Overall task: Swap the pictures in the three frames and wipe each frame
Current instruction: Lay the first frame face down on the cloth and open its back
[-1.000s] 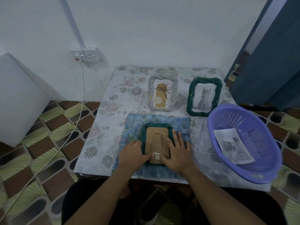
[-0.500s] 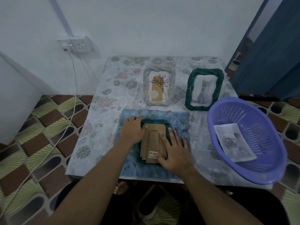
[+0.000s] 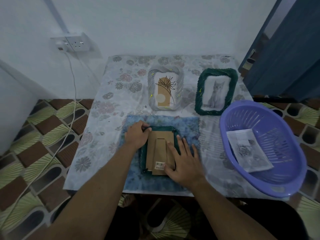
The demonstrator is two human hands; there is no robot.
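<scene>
Floral-clothed table (image 3: 103,122) against a white wall. Left hand (image 3: 136,135): fingers curled onto the top-left corner of the face-down green frame (image 3: 162,128). Right hand (image 3: 183,161): flat, fingers straight, on its cardboard backing (image 3: 152,149). Blue cloth (image 3: 188,125) lies beneath, patterned floor tiles (image 3: 52,129) beyond.

A cloth (image 3: 188,123) lies at the near edge of the table (image 3: 103,118), with a face-down frame (image 3: 161,149) on it. The left hand (image 3: 137,135) is at that frame's far left corner, and the right hand (image 3: 185,161) lies on its near right part. Behind the cloth lie a flower frame (image 3: 165,89) and, to its right, a cat frame (image 3: 215,91). A basket (image 3: 277,135) stands at the table's right edge, with a picture (image 3: 247,149) in it.
</scene>
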